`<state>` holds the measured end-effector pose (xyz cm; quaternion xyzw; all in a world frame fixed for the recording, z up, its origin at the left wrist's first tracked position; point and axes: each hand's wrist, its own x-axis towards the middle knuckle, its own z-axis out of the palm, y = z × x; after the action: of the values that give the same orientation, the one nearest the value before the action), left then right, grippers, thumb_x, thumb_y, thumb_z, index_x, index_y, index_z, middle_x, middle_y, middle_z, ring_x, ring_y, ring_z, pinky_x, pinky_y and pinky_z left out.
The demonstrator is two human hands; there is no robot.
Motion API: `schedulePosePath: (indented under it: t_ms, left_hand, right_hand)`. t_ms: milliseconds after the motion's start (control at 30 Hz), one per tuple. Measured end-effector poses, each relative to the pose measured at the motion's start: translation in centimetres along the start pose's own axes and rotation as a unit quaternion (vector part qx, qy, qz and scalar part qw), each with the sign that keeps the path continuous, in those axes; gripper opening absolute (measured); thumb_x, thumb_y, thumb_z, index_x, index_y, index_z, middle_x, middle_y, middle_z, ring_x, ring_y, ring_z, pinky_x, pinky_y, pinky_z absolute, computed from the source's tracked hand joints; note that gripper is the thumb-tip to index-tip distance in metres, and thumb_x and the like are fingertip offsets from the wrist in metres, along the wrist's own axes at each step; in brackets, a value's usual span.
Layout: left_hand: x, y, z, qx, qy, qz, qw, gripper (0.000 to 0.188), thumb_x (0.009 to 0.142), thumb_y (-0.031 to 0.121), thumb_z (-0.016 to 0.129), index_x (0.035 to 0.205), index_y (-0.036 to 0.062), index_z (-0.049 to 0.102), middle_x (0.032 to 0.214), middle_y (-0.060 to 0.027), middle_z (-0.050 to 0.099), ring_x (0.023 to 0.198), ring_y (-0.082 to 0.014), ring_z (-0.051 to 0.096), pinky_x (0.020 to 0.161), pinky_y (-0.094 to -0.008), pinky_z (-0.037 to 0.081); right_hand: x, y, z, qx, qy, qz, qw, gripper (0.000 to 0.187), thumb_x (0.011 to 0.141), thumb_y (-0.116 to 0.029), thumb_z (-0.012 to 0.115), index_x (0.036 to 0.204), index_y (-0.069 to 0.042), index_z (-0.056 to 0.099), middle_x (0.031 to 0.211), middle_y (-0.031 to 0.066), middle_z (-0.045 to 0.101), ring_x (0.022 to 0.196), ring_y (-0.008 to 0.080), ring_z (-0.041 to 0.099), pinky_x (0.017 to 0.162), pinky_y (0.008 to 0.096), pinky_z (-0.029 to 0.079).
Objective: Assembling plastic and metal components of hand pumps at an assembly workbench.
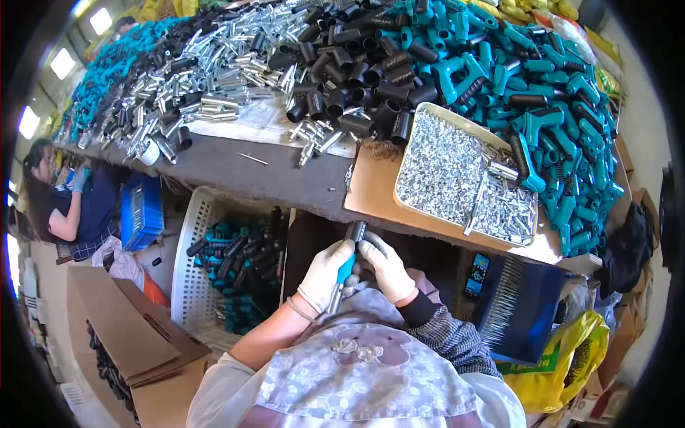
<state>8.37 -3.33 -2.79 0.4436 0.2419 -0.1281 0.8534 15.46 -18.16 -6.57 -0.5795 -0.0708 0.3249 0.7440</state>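
Both my hands wear pale work gloves and meet in front of my lap, just below the bench edge. My left hand (327,273) is closed around a teal-and-black tool handle (347,269). The handle's black cylindrical end points up toward the bench, and a metal rod shows below my left hand. Beside it, my right hand (387,269) is closed with its fingers on the black upper part. Its fingertips are partly hidden. Above my hands, on cardboard, a cream tray (404,187) holds many small silver metal parts, divided by a metal strip.
The bench (242,171) bears heaps of silver tubes (235,71), black sleeves (378,78) and teal handles (542,128). A white basket (187,257) with finished-looking handles stands lower left. A blue bin (531,314) with metal pins is right. A person (64,192) sits far left.
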Motion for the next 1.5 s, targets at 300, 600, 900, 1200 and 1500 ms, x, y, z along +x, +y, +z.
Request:
schedulePosePath:
  t_ms: [300,600,900,1200,1500]
  left_hand:
    - [0.1,0.7,0.9,-0.002,-0.022,0.017,1.000,0.028,0.106,0.041,0.052,0.106,0.0131,0.057,0.079,0.0012,0.057,0.056,-0.0065,0.052,0.047,-0.0215,0.042]
    - [-0.2,0.0,0.9,-0.002,0.028,0.043,0.999,0.029,0.105,0.039,0.054,0.102,0.0112,0.061,0.082,-0.0001,0.061,0.063,-0.0090,0.057,0.056,-0.0242,0.047]
    - [0.8,-1.2,0.7,-0.042,-0.007,0.047,0.998,0.032,0.105,0.042,0.054,0.101,0.0111,0.063,0.072,0.0008,0.058,0.053,-0.0091,0.051,0.047,-0.0237,0.041]
    - [0.4,0.2,0.6,-0.051,-0.034,0.022,0.998,0.036,0.105,0.045,0.054,0.110,0.0096,0.061,0.082,0.0006,0.058,0.060,-0.0080,0.052,0.053,-0.0198,0.044]
    - [0.3,-0.4,0.6,-0.025,-0.030,0.033,0.999,0.039,0.106,0.047,0.051,0.107,0.0092,0.060,0.081,-0.0005,0.058,0.060,-0.0083,0.052,0.052,-0.0214,0.042]
  right_hand:
    - [-0.1,-1.9,-0.2,-0.068,-0.024,0.024,0.997,0.039,0.103,-0.026,0.056,0.132,0.001,0.057,0.102,0.0086,0.066,0.090,0.0121,0.059,0.082,0.0301,0.051]
    - [-2.5,-7.2,0.3,-0.393,0.056,-0.187,0.899,0.017,0.093,-0.007,0.063,0.107,-0.002,0.072,0.088,0.0159,0.071,0.078,0.0285,0.071,0.074,0.0355,0.056]
    - [-1.0,-7.0,0.9,-0.431,0.043,-0.295,0.852,0.021,0.092,0.004,0.061,0.110,0.000,0.071,0.077,0.0122,0.068,0.063,0.0214,0.063,0.064,0.0315,0.052]
    - [0.1,-6.9,1.0,-0.412,0.011,-0.301,0.860,0.020,0.091,0.005,0.058,0.106,0.000,0.071,0.073,0.0135,0.065,0.062,0.0219,0.063,0.063,0.0322,0.052]
    - [-1.8,-7.0,1.2,-0.309,0.006,-0.222,0.925,0.024,0.098,0.004,0.050,0.112,0.002,0.069,0.070,0.0034,0.063,0.060,0.0088,0.056,0.058,0.0238,0.047]
